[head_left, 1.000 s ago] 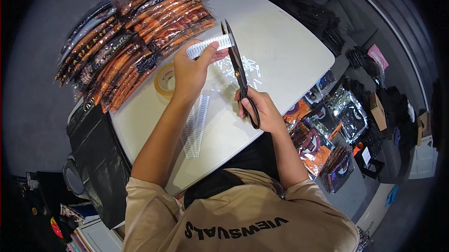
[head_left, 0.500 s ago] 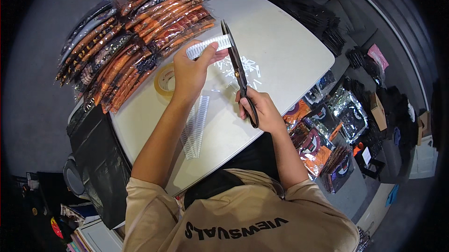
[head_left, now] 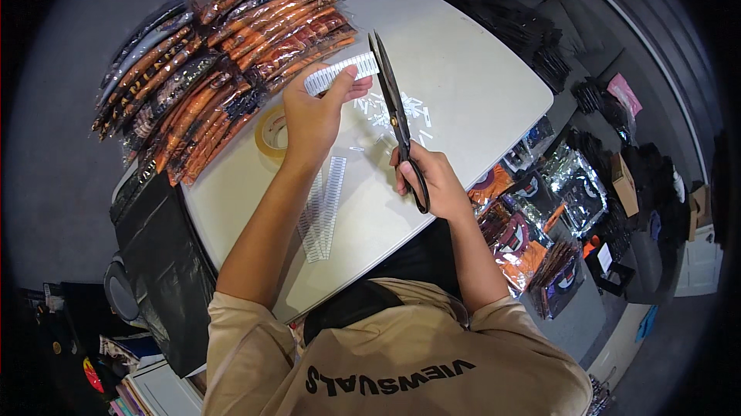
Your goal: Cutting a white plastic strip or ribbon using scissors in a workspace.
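My left hand (head_left: 320, 103) pinches a strip of white printed labels (head_left: 340, 75) between thumb and fingers, raised over the table. In my right hand (head_left: 432, 177) is a pair of black scissors (head_left: 396, 107), its fingers through the handles. The blades point away from me and stand at the strip's right end; whether they touch it I cannot tell. Below lies a loose scatter of small cut white label pieces (head_left: 417, 111). More label strips (head_left: 333, 204) rest on the table beside my left forearm. A roll of clear yellowish tape (head_left: 265, 136) sits left of my left wrist.
Stacks of orange and black garments in clear bags (head_left: 270, 38) stand along the white table's (head_left: 471, 53) left side. Black bundles (head_left: 509, 22) lie beyond its far right edge. Bagged garments (head_left: 517, 238) are piled at the right. Black plastic (head_left: 162, 246) drapes at the left.
The scissors have shifted slightly right and up. My left hand has moved a little left with the strip, whose right end now looks slightly shorter.
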`<state>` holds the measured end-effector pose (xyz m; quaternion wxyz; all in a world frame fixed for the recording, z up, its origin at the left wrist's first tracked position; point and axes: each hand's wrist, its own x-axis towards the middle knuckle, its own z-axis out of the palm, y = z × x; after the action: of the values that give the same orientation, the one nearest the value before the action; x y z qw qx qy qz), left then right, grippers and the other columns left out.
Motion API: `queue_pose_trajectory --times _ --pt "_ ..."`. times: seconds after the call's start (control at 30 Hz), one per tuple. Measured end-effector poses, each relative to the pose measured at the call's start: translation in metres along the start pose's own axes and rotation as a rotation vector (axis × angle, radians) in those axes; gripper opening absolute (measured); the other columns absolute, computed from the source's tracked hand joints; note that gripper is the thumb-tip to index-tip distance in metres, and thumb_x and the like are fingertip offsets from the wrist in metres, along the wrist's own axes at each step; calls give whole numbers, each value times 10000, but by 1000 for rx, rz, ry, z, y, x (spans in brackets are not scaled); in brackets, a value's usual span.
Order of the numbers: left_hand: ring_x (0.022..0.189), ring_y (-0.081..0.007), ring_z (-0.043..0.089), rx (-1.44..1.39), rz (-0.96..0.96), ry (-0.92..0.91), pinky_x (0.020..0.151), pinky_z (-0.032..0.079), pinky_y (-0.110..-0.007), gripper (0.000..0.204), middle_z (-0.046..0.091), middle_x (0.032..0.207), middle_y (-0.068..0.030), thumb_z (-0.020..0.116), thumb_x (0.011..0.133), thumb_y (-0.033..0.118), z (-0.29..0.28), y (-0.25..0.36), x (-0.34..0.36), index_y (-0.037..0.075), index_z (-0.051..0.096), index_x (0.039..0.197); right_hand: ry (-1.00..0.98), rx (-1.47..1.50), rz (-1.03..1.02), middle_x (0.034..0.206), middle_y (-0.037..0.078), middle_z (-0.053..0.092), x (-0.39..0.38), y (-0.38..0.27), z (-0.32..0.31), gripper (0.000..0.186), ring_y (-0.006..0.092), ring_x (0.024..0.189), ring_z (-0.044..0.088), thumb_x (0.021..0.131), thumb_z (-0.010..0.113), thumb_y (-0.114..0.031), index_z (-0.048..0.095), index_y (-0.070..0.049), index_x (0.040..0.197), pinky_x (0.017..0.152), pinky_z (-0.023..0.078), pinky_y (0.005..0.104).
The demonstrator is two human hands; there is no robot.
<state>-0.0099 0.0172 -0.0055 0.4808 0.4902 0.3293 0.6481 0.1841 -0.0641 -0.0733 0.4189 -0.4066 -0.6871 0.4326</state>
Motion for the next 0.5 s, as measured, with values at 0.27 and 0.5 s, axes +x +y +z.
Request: queue_pose_trajectory --times 0.27,0.5 --pt "837 -278 746 40 27 3 772 634 -357 159 720 925 -222 676 951 39 0 3 1 -111 638 985 -14 32 -39 654 79 614 -1 3 0 330 167 590 625 1021 575 -326 574 3 1003 576 482 310" --pt "808 -247 747 29 30 6 737 636 -336 174 731 902 -222 692 950 61 2 2 -1 -107 646 948 -32 15 -41 657 75 613 -1 4 -1 329 164 593 621 1012 582 -332 582 -2 1011 579 480 305"
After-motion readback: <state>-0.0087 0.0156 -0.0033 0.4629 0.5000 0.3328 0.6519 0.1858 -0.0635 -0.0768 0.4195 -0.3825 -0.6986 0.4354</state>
